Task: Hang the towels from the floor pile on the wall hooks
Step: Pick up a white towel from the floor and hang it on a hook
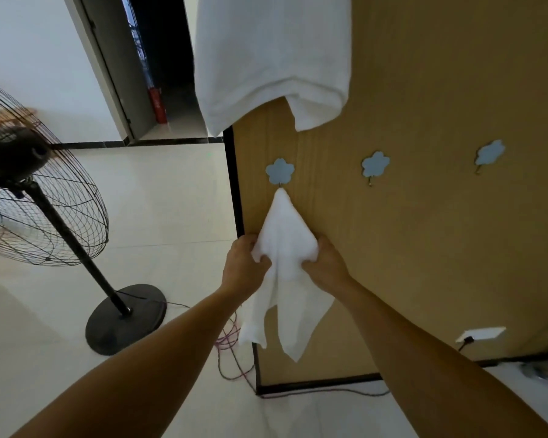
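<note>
Both the left hand (246, 263) and the right hand (325, 263) are grasping the white towel (283, 235) that is hanging from the leftmost flower hook (279, 171).

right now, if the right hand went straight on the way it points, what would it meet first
The small white towel that the right hand grips; just behind it, probably the wooden wall panel, below the leftmost flower hook. Depth is hard to judge.

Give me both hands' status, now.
Left hand: grip closed on the small white cloth towel, left side.
Right hand: grip closed on the same towel, right side.
</note>
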